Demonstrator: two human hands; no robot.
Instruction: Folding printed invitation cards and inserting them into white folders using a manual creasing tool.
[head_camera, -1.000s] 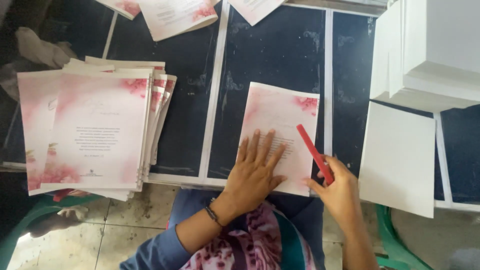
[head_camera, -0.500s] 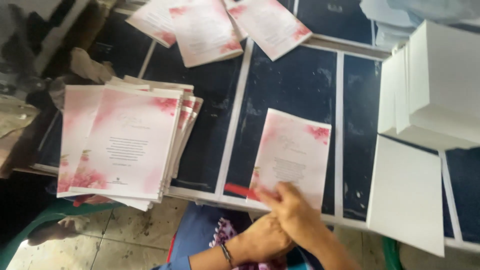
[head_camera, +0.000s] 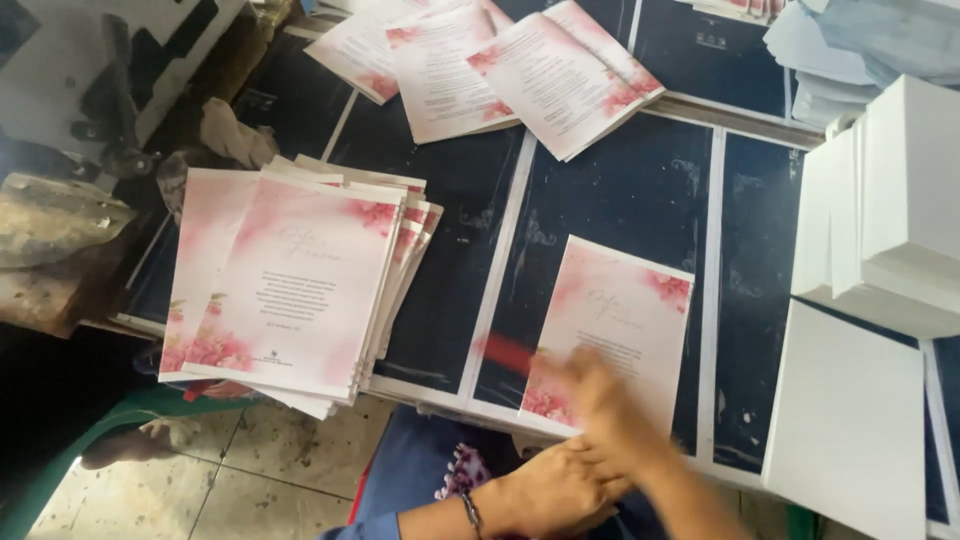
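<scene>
a single pink floral card (head_camera: 620, 325) lies flat on the dark blue table (head_camera: 620, 190), a little right of the frame's centre, its long side running up and slightly tilted to the right. its lower edge sits at the table's near rim. the right hand (head_camera: 600, 400) is over the card's lower left corner, blurred by motion, fingers reaching toward the left; it appears to hold a thin red tool (head_camera: 508, 352), which shows only as a red smear just left of the card's lower corner, so how tightly the hand closes on it cannot be told. the left hand (head_camera: 555, 490) is below the card at the bottom centre of the frame, loosely curled, with a dark bracelet (head_camera: 470, 512) at the wrist; it lies just under the right hand and off the table edge, and whether it holds anything cannot be told.

at centre left a stack of the same pink cards (head_camera: 300, 285) sits fanned, overhanging the table's near edge. at the top centre several more printed sheets (head_camera: 500, 65) lie overlapped. along the right edge stands a pile of white boxes (head_camera: 890, 210), with one flat white board (head_camera: 850, 410) lying below it toward the lower right. white strips divide the table into panels. at the bottom, blue patterned clothing (head_camera: 430, 470) and a tiled floor (head_camera: 220, 480) show.
</scene>
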